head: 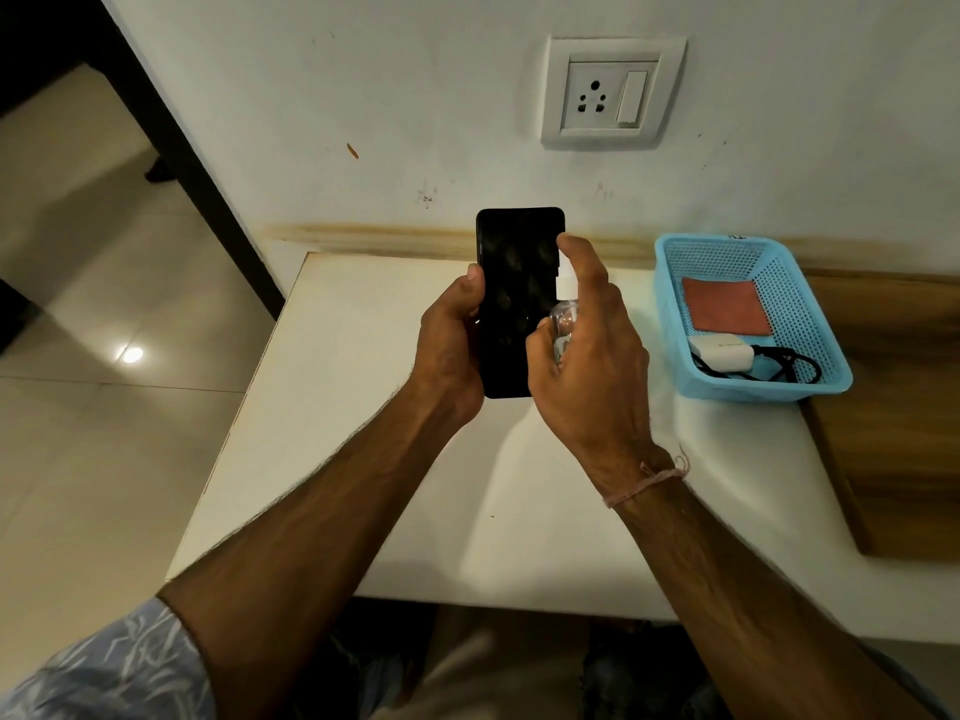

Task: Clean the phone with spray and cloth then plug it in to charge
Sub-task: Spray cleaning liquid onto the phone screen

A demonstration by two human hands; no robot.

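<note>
Phone (511,283), just one, was up in the air over the white desk (363,459), with its dark screen facing the person. The left hand (449,335) gripped it by its left edge, with the thumb on the front. The right hand (592,356) was wrapped round one small clear spray bottle (565,317), held just in front of the right side of the screen. One finger of that hand sat on top of the bottle's white cap. It was not clear if the finger was pushing down.

One blue basket (810,324) stood on the desk to the right, near the wall. Three things lay inside it. One red-brown cloth (724,306) lay flat at the far end. One white charger block (722,350) lay at the near end. One black cable (789,363) was curled up next to the block.

On the wall above the desk was one white socket plate (597,93), with one switch (631,96) on its right side. One pink thread (649,478) was tied round the right wrist. One blue patterned sleeve (104,662) showed at the bottom left.
</note>
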